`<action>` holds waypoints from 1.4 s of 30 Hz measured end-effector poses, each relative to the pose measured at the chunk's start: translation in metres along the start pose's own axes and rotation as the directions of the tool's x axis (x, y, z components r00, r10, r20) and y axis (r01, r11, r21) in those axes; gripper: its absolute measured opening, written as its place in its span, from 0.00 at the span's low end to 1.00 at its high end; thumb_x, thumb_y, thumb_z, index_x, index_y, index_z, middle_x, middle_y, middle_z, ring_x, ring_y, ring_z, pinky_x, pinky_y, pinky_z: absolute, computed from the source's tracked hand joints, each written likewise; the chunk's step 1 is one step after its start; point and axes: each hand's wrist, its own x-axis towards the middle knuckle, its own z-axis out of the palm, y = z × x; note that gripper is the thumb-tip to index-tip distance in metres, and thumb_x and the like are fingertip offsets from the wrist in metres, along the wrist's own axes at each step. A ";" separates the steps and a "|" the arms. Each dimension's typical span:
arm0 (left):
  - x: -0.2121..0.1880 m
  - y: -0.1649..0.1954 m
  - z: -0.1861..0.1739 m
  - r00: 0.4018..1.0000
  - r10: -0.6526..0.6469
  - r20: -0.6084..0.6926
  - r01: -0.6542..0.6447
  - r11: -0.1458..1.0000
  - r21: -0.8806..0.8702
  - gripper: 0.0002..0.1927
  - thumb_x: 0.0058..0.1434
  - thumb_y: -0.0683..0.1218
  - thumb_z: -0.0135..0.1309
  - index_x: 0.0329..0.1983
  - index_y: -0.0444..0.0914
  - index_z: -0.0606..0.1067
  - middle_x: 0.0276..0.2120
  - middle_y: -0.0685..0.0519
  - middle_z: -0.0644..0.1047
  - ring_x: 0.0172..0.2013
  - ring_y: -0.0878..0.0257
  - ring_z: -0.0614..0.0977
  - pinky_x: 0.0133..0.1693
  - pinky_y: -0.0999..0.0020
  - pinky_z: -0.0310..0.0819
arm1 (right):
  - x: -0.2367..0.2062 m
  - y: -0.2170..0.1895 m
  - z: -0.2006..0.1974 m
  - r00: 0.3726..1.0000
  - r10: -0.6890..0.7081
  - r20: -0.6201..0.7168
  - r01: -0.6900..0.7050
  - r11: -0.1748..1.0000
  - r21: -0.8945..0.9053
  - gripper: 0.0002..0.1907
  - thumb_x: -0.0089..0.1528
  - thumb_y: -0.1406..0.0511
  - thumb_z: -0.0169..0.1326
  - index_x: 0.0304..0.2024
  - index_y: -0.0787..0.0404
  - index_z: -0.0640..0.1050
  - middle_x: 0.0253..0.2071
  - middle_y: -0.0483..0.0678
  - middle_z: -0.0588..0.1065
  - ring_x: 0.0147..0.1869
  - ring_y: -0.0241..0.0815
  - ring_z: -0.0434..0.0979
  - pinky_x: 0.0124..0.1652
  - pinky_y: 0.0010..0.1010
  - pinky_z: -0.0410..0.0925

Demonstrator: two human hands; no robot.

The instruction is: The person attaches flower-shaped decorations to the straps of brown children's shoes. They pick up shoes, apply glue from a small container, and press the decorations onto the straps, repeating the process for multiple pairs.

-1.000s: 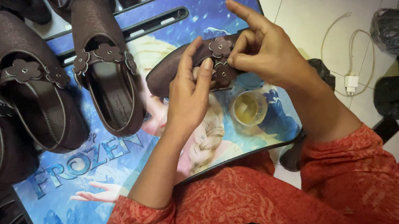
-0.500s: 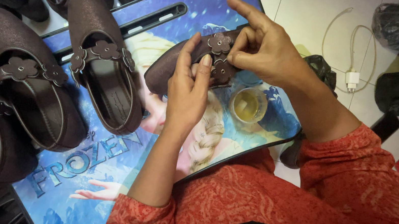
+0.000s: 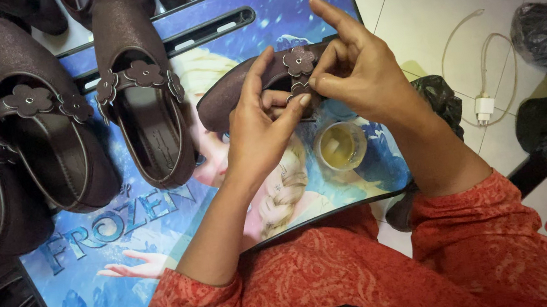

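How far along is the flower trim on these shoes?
Done: two shoes on the tray already carry flower straps, one nearest the hands, another to its left. In hand: left hand and right hand hold a shoe and press on its flowers. Left: not visible; a small cup stands below.

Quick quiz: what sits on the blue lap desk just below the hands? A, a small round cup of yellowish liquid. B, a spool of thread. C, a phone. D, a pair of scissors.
A: a small round cup of yellowish liquid stands on the blue lap desk, just below the right hand and left hand working on the brown shoe.
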 end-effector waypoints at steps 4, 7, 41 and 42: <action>0.000 0.001 0.001 1.000 0.011 0.004 -0.011 0.999 0.032 0.42 0.62 0.42 0.63 0.77 0.41 0.57 0.34 0.53 0.83 0.34 0.71 0.84 0.39 0.75 0.79 | -0.013 -0.005 -0.002 0.997 -0.014 -0.076 0.010 0.998 -0.055 0.47 0.63 0.76 0.61 0.80 0.64 0.52 0.40 0.45 0.77 0.45 0.30 0.78 0.47 0.22 0.72; 0.001 0.003 0.004 1.000 0.010 0.010 -0.011 0.999 0.046 0.43 0.62 0.42 0.63 0.77 0.41 0.56 0.34 0.53 0.84 0.35 0.71 0.85 0.39 0.75 0.79 | -0.026 -0.006 0.000 0.993 0.005 -0.121 -0.015 0.996 -0.083 0.49 0.62 0.75 0.63 0.80 0.61 0.52 0.40 0.45 0.78 0.45 0.30 0.78 0.47 0.23 0.73; 0.000 0.020 0.002 0.999 -0.020 0.036 0.018 0.998 0.053 0.42 0.60 0.39 0.62 0.77 0.41 0.58 0.30 0.55 0.82 0.33 0.73 0.82 0.40 0.77 0.77 | -0.045 -0.007 0.002 0.943 -0.287 -0.167 0.181 0.866 -0.466 0.50 0.62 0.74 0.63 0.79 0.61 0.50 0.43 0.48 0.82 0.48 0.36 0.84 0.53 0.29 0.76; -0.001 0.021 0.002 0.999 -0.029 0.031 0.027 0.998 0.059 0.42 0.60 0.38 0.62 0.76 0.41 0.59 0.30 0.55 0.82 0.33 0.73 0.82 0.39 0.77 0.77 | -0.040 -0.006 -0.001 0.884 -0.462 -0.067 0.346 0.745 -0.570 0.49 0.64 0.74 0.62 0.80 0.60 0.48 0.48 0.49 0.81 0.52 0.40 0.83 0.56 0.31 0.75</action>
